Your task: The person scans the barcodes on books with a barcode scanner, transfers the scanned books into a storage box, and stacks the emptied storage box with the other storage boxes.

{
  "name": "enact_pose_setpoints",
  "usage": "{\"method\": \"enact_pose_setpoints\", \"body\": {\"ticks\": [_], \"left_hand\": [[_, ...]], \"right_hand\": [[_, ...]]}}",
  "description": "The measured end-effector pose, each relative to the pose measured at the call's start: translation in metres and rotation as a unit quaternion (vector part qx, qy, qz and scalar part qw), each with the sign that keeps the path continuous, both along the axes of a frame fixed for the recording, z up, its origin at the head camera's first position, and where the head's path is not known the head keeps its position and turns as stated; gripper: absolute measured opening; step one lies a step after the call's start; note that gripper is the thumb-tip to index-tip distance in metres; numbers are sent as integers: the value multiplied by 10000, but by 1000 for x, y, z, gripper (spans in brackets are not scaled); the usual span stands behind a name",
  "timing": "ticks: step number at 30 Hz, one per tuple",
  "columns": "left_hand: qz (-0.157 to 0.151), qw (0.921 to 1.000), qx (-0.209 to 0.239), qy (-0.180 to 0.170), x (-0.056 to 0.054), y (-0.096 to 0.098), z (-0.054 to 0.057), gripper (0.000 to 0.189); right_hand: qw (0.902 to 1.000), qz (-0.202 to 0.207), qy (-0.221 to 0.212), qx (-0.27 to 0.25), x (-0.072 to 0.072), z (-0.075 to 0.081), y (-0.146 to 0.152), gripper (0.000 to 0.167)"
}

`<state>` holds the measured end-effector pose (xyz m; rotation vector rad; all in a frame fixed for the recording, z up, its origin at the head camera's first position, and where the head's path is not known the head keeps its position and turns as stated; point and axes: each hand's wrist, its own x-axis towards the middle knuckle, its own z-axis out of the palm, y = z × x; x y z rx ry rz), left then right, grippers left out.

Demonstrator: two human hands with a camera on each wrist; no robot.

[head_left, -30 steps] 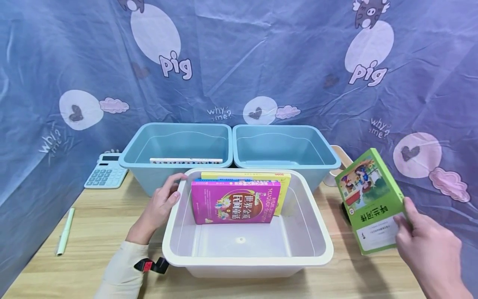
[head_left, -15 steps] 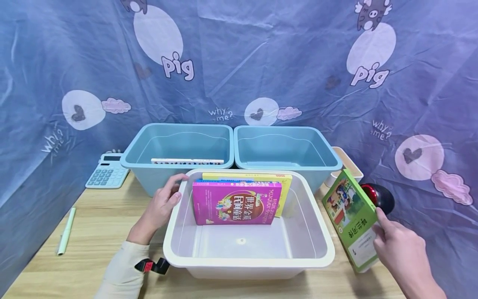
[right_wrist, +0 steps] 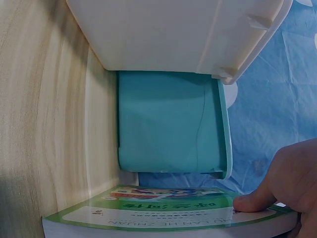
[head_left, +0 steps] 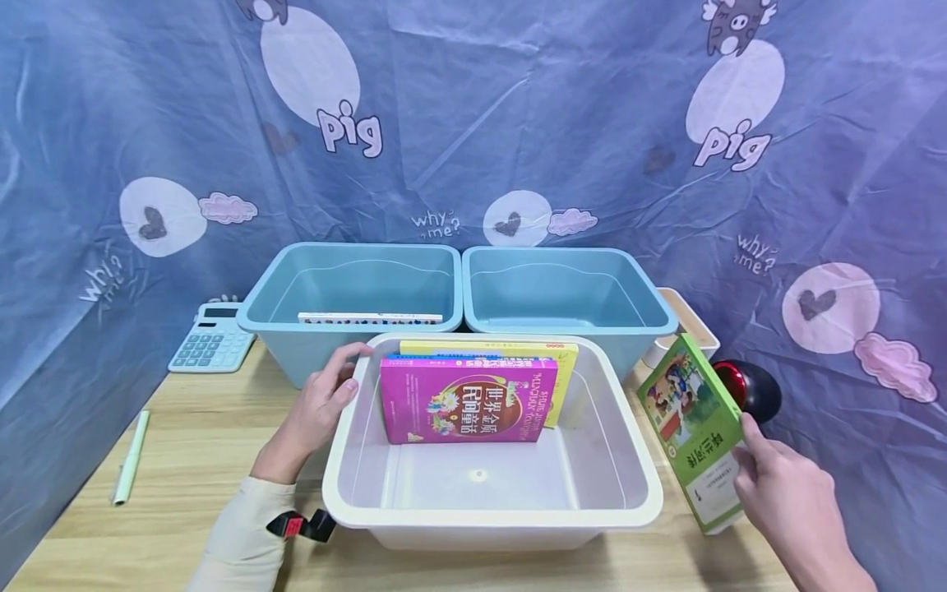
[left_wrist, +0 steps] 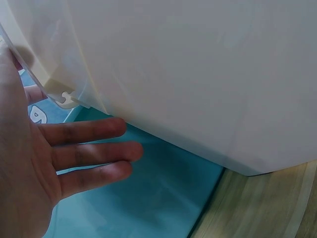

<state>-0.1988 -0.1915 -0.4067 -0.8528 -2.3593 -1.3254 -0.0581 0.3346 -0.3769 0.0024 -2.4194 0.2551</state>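
In the head view my left hand [head_left: 318, 407] holds the left rim of a white bin [head_left: 491, 518] with thumb and index finger. The left wrist view shows the other three fingers [left_wrist: 96, 153] extended below the rim. Inside the white bin, a purple book [head_left: 429, 411] stands upright before a blue-edged one and a yellow book [head_left: 565, 362]. To the right of this bin, my right hand [head_left: 792, 485] grips the side of a green-covered book [head_left: 695, 444], thumb on its front cover. The book leans at a slant, its lower edge close over the table.
Two light-blue bins stand behind; the left bin [head_left: 277, 304] holds a white-edged book [head_left: 370, 318], beside the right bin [head_left: 644, 304]. A calculator [head_left: 210, 341] and green pen [head_left: 131, 456] lie left. A black-and-red rounded object [head_left: 758, 390] and an open white container [head_left: 691, 316] are right.
My right hand has moved left and down with the green book, revealing the black-and-red object; it has barely moved over the last half second. My left hand remains at the bin's rim.
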Motion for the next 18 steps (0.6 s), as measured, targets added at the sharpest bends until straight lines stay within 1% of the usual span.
{"method": "enact_pose_setpoints", "body": {"ticks": [4,6,9,11,14,16,18], "left_hand": [[32,10000,-15,-57,2,0,0,39],[49,9999,-31,-85,2,0,0,39],[45,9999,-44,-115,3,1,0,39],[36,10000,-39,-82,3,2,0,39],[16,10000,-24,-7,2,2,0,39],[17,10000,-16,31,1,2,0,39],[16,10000,-18,15,0,2,0,39]], "right_hand": [[10000,27,53,10,0,0,0,43],[10000,-31,45,-25,0,1,1,44],[9996,-245,-1,-141,0,12,5,43],[9991,-370,101,-167,-1,25,9,43],[9978,-419,503,-88,-4,52,14,40],[9956,-342,853,-184,-9,73,15,41],[9918,-80,1239,-315,-16,93,13,40]]}}
